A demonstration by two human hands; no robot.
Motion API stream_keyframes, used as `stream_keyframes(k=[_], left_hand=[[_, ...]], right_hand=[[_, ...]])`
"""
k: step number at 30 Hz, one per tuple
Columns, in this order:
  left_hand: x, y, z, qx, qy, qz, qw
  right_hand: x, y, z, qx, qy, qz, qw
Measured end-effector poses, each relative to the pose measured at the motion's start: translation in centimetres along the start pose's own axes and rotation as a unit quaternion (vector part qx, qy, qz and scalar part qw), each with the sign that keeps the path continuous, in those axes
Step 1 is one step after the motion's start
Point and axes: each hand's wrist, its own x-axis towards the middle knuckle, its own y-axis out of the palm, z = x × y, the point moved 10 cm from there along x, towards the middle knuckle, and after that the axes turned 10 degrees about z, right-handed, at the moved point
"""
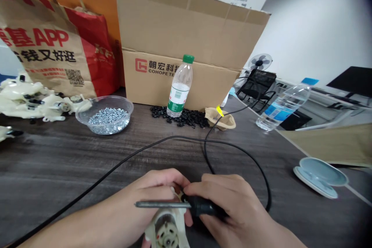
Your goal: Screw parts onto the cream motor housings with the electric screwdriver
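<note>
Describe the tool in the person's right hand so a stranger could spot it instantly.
Near the edge of the dark wood-grain table, the left hand holds a cream plastic housing. The right hand grips a black electric screwdriver, its bare metal shaft pointing left, and unlike anything nearby it trails a long black cable.

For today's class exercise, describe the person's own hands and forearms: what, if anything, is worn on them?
The left hand and right hand are bare, with no gloves or rings visible. The left forearm and right forearm are bare too, with no sleeve, watch or band in view.
</note>
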Motion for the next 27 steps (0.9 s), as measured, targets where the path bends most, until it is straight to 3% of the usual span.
stream_keyframes(k=[7, 12, 19, 24, 27], left_hand=[[0.2, -0.4, 0.6, -0.001, -0.006, 0.006, 1.0], [0.3, -0.4, 0.2, 0.015, 0.013, -0.002, 1.0], [-0.6, -2.4, -2.9, 0.058, 0.084, -0.13, 0.986], [-2.7, -4.9, -5.8, 0.147, 0.147, -0.259, 0.943], [-3.1, -6.0, -6.5, 0.151, 0.186, -0.291, 0.926]], right_hand=[[0.3, -0.1, 0.0, -0.015, -0.014, -0.005, 1.0], [0.2, -0.1, -0.2, -0.013, 0.022, 0.01, 1.0], [-1.0, -2.6, -1.8, -0.131, 0.101, -0.068, 0.984], [-2.0, -3.1, -4.2, -0.166, 0.161, -0.073, 0.97], [-2.4, -2.8, -3.8, -0.222, 0.136, -0.083, 0.962]])
